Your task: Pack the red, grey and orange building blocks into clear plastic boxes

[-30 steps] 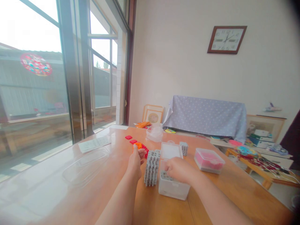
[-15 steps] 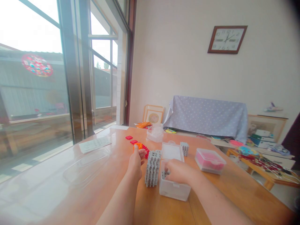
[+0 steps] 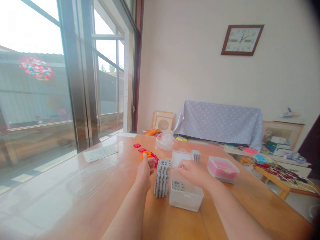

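Observation:
My left hand (image 3: 145, 170) lies on its side on the wooden table (image 3: 117, 200), fingers curled round an orange piece (image 3: 148, 155) joined to a row of red pieces (image 3: 155, 159). My right hand (image 3: 193, 172) hovers over the far edge of a clear plastic box (image 3: 185, 200). Its fingers are loosely bent and empty, and their tips are at the near edge of the box lid (image 3: 180, 156). One grey grid piece (image 3: 176, 185) lies inside the box. A stack of grey pieces (image 3: 162, 178) stands between my hands.
A lidded box of pink pieces (image 3: 223, 169) sits to the right. A smaller grey stack (image 3: 196, 155) and stacked clear boxes (image 3: 165, 140) are farther back. Loose red pieces (image 3: 137, 145), a paper sheet (image 3: 100, 153) and a clear tray (image 3: 92, 173) lie to the left, by the window.
My right hand has lifted out of the clear box and moved toward the lid, which uncovers a grey piece in the box. My left hand has stayed put.

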`<action>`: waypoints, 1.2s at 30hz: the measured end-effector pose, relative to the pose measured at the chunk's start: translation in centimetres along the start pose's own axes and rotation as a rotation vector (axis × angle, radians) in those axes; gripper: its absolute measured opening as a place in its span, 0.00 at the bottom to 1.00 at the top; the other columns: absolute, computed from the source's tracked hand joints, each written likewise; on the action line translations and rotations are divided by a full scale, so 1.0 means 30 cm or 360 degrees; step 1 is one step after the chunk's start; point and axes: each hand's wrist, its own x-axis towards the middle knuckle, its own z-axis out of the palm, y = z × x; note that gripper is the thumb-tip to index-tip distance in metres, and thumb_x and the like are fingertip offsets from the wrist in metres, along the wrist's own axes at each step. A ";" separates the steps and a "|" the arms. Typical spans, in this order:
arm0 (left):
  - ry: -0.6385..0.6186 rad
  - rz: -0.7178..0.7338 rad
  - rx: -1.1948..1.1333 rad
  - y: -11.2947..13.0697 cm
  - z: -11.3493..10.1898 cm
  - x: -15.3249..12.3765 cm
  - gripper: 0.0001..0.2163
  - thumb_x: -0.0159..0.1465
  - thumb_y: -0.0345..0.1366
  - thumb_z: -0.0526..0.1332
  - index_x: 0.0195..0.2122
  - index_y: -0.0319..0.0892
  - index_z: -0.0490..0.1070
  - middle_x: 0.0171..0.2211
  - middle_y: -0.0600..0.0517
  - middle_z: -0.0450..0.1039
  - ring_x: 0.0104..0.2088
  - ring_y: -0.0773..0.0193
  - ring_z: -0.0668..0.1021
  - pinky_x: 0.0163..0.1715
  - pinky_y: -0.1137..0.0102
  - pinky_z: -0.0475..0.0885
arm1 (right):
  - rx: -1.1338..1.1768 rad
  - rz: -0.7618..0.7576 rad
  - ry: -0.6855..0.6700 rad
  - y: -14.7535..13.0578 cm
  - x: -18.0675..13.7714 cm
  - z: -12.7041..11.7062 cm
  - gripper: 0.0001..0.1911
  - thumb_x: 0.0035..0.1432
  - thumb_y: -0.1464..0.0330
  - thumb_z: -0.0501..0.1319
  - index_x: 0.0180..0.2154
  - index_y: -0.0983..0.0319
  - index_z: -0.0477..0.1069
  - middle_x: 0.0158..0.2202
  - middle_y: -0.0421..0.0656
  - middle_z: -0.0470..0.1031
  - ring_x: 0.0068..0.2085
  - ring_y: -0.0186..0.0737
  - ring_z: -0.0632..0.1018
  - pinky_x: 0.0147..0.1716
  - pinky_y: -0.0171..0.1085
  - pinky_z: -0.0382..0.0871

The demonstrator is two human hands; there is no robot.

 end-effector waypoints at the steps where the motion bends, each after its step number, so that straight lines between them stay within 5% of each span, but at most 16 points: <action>1: -0.0003 -0.0001 -0.0006 0.001 0.001 -0.002 0.34 0.59 0.68 0.53 0.41 0.40 0.76 0.49 0.41 0.77 0.51 0.50 0.76 0.40 0.64 0.66 | 0.0081 -0.0016 0.0075 -0.007 0.002 -0.008 0.10 0.60 0.67 0.56 0.33 0.60 0.76 0.32 0.40 0.79 0.34 0.39 0.76 0.32 0.35 0.60; 7: 0.0005 0.0025 -0.0022 0.001 0.005 -0.009 0.34 0.57 0.68 0.55 0.39 0.39 0.76 0.48 0.40 0.78 0.50 0.49 0.76 0.41 0.63 0.66 | 0.0456 -0.0240 0.0240 -0.091 0.010 -0.035 0.12 0.59 0.67 0.59 0.44 0.58 0.77 0.46 0.41 0.80 0.48 0.42 0.78 0.47 0.39 0.68; 14: -0.0026 0.0026 -0.0007 0.003 0.003 -0.014 0.33 0.59 0.68 0.52 0.41 0.40 0.75 0.48 0.41 0.78 0.50 0.49 0.76 0.43 0.61 0.66 | 0.0351 -0.0379 0.0035 -0.165 0.037 -0.047 0.27 0.53 0.64 0.67 0.56 0.56 0.72 0.57 0.44 0.75 0.57 0.47 0.75 0.58 0.45 0.65; 28: -0.0030 0.0025 -0.0019 0.012 0.003 -0.023 0.32 0.61 0.67 0.51 0.39 0.41 0.75 0.48 0.41 0.78 0.50 0.49 0.76 0.44 0.60 0.65 | 0.0400 -0.0360 -0.0025 -0.173 0.062 -0.032 0.22 0.52 0.67 0.65 0.51 0.57 0.75 0.51 0.44 0.78 0.52 0.47 0.77 0.56 0.46 0.67; 36: 0.0014 0.0006 -0.0014 0.004 0.001 -0.006 0.32 0.61 0.67 0.51 0.39 0.41 0.76 0.48 0.41 0.78 0.49 0.51 0.76 0.43 0.62 0.65 | 0.0391 -0.0199 0.0088 -0.075 -0.002 -0.079 0.22 0.52 0.66 0.65 0.51 0.58 0.73 0.51 0.45 0.77 0.52 0.46 0.76 0.53 0.45 0.68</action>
